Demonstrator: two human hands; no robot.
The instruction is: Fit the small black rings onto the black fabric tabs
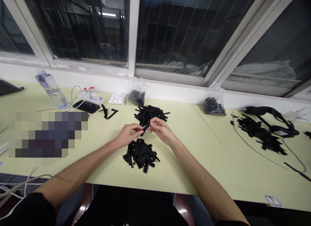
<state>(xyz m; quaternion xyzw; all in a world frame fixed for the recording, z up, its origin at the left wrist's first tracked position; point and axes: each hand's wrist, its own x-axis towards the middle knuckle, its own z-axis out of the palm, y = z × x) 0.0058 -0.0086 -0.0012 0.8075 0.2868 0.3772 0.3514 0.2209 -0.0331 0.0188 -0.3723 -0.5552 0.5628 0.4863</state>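
Between my two hands is a short black fabric strap (145, 127), held up at a slant above the table. My left hand (128, 134) pinches its lower end between thumb and fingers. The upper end is in the closed fingertips of my right hand (160, 128). Just behind the hands lies a heap of narrow black straps (152, 112). Nearer to me is a second pile of black strap pieces (142, 154), some with small white marks. Two small black rings (133, 165) lie at that pile's front left edge.
Along the window wall stand a water bottle (52, 88), a power strip (91, 96) with cables, a black phone (86, 106), a white packet (118, 98) and clear bags of black parts (137, 97) (214, 106). Rightward lie more black straps (261, 133) and a black headset (274, 120).
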